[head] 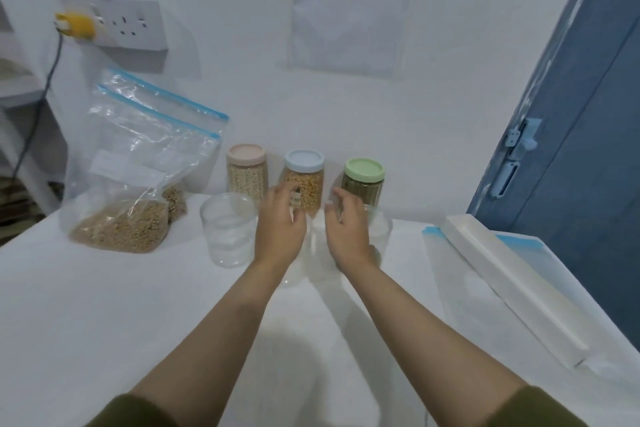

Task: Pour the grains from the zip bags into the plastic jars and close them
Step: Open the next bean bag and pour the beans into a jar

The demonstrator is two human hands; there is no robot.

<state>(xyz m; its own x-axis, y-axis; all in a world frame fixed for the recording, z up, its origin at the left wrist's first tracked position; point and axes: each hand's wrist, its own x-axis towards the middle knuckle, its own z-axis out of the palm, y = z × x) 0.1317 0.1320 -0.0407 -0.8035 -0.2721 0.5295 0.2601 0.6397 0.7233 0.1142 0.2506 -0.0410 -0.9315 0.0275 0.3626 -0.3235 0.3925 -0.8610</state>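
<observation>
Taking the blue-lidded jar [304,184] as the marker: far to its left two zip bags [131,184] holding grain stand against the wall. Just left of it stands a pink-lidded jar [246,172], and in front of that an empty lidless jar [227,230]. The left hand [280,227] hovers in front of the blue-lidded jar, fingers loosely spread, holding nothing. The right hand [348,230] is beside it, fingers relaxed, also gripping nothing. A green-lidded jar [364,180] stands right of the marker.
</observation>
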